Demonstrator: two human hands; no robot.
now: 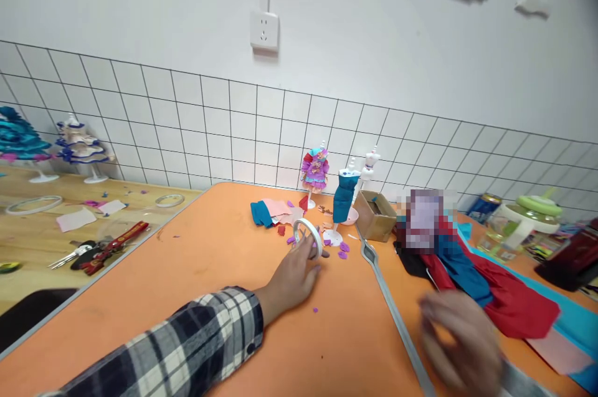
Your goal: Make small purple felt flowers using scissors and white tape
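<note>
My left hand, in a checked sleeve, reaches to the middle of the orange table with its fingers closed around a white roll of tape. The roll stands on edge in my grip. Just beyond it is a small white dress form wrapped in teal cloth, with purple scraps by its base. My right hand is at the lower right, between a grey strap and a red cloth. Motion smears its curled fingers, so whether they hold anything is unclear.
Behind stand a dress form in a purple dress and a bare white one. A cardboard box is right of them. Further right are a glass teapot and a can. Keys lie on the wooden table at left.
</note>
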